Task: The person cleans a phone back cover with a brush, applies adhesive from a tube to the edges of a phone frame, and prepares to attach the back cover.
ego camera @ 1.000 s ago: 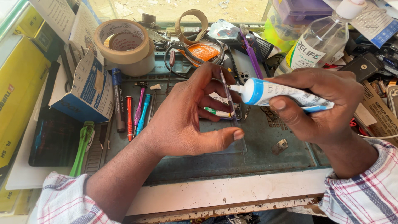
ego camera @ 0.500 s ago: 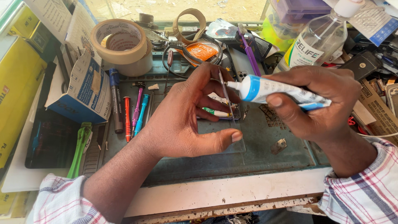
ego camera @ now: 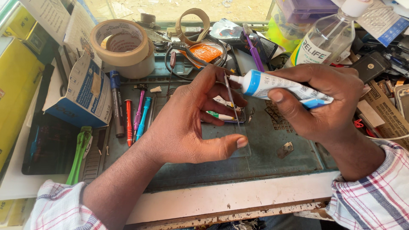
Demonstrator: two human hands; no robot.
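Here, on the far left, a yellow box [ego camera: 15, 85] lies at the edge of the cluttered bench. Next to it sits an open blue and white carton [ego camera: 83, 91], and behind that stands a big roll of tan tape [ego camera: 123, 47]. Just beside the carton, a few thin pens and small screwdrivers [ego camera: 132, 117] lie in a row on the dark green work mat [ego camera: 281, 166].

The left hand [ego camera: 187, 123] is over the middle of the mat. It holds a thin clear glass sheet [ego camera: 238, 127] on its edge, with the thumb at the bottom and a fingertip at the top. The other fingers are spread loose behind it.

The right hand [ego camera: 324, 102] is closed tight around a white and blue tube [ego camera: 277, 87]. The white tip of the tube touches the top edge of the glass sheet, near the left fingertip.

Behind the right hand stands a clear plastic bottle [ego camera: 324, 38] with a white cap. A small metal piece [ego camera: 284, 150] lies on the mat under the right hand.
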